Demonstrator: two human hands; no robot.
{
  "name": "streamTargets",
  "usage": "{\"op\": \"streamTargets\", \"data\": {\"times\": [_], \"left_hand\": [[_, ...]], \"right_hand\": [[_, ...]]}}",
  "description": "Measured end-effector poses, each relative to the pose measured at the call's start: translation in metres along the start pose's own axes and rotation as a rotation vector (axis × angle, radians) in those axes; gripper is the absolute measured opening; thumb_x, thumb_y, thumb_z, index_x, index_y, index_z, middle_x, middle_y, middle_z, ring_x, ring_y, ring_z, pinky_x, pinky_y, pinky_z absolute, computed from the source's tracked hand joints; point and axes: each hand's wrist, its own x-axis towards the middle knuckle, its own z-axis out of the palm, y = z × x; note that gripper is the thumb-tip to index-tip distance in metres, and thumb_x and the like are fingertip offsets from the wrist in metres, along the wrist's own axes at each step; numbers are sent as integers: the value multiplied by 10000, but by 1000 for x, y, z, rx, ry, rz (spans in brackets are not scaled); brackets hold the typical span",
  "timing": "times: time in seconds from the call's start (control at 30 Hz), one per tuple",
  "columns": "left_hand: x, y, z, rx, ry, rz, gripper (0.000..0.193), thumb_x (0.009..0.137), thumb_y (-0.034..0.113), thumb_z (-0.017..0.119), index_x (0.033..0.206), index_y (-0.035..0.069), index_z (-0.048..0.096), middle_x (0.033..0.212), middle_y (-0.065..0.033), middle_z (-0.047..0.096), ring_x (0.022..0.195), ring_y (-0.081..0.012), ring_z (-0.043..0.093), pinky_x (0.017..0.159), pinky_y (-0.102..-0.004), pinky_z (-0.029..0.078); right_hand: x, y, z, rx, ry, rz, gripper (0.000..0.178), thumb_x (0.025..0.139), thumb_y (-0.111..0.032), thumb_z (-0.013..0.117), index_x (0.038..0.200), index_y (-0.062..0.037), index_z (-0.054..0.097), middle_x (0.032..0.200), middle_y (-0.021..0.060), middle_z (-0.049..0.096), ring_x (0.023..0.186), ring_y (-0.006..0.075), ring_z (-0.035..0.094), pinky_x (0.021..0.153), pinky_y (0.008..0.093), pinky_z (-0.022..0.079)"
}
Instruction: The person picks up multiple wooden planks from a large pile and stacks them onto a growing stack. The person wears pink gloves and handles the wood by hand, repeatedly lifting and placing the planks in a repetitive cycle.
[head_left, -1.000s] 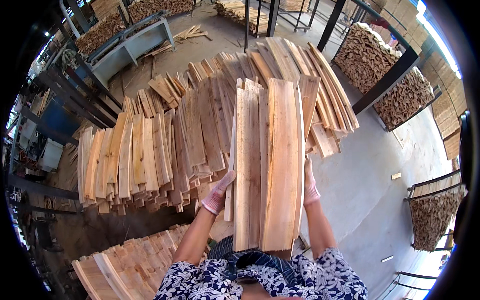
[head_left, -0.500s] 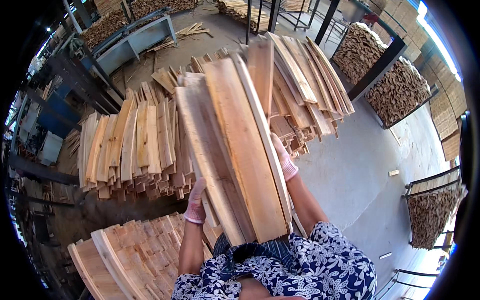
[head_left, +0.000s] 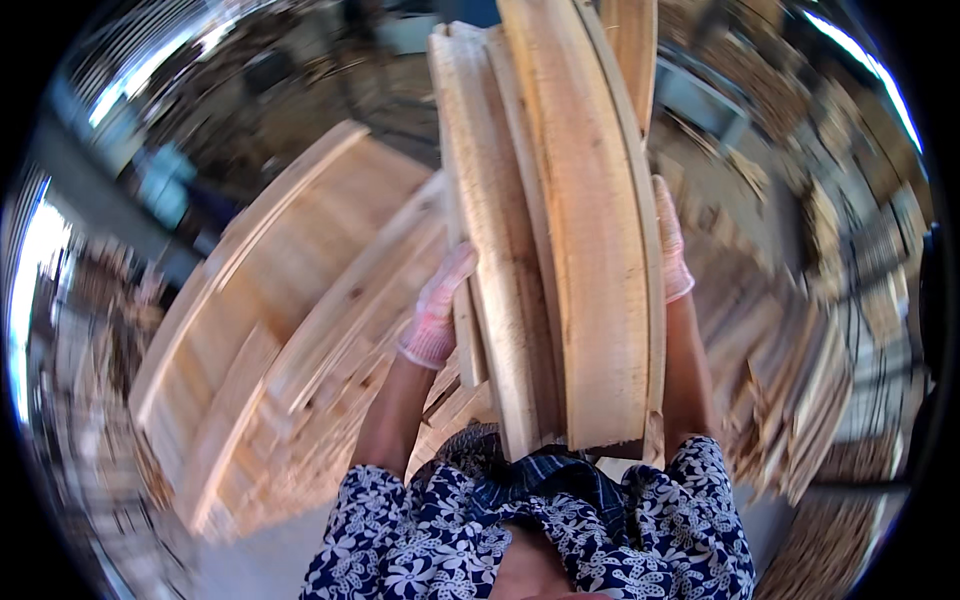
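While a blurred stack of boards lies leftward, the gloved left hand presses one side of the bundle of boards, held before the patterned top; the gloved right hand presses the other, fingertips hidden. Even, opposed pressure should prevent slipping. Count: one stack, two hands, one bundle, at least five boards; one blurred pile rightward, pieces uncountable.
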Motion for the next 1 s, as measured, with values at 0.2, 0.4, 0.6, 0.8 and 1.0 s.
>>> {"op": "streamTargets", "data": {"times": [0.2,0.4,0.6,0.8,1.0], "left_hand": [[-48,85,-17,-49,61,268,676,952,455,697,1466,61,502,1372,-85,593,1250,-179,571,1101,-373,444],[-11,119,-99,391,333,114,642,930,260,757,1471,48,482,1400,-103,594,1308,-168,541,1033,-355,518],[-28,111,-188,313,545,108,1094,787,458,849,1584,31,233,1418,-165,524,1265,-246,540,979,-396,512],[-34,133,-178,262,706,104,766,791,482,836,1337,49,518,1282,-136,574,1235,-267,541,1051,-431,459],[-36,148,-150,77,561,196,899,854,542,728,1497,20,379,1368,-188,519,1311,-268,503,1116,-405,407]], "right_hand": [[49,29,134,-410,-181,178,512,963,-409,701,1310,-35,659,1191,121,734,1015,211,716,907,342,585],[136,113,159,-1191,-384,236,849,910,-601,672,1500,-29,460,1345,179,630,1164,221,647,1020,349,502],[175,230,181,-1951,-551,47,936,882,-738,560,1626,-239,288,1632,252,275,1512,409,289,1212,470,301],[195,244,175,-1979,-695,0,908,899,-686,572,1611,-189,307,1616,335,235,1452,465,375,1203,459,325],[187,246,196,-1948,-743,50,736,882,-554,619,1467,-133,468,1510,361,369,1362,491,447,1142,484,378]]}}
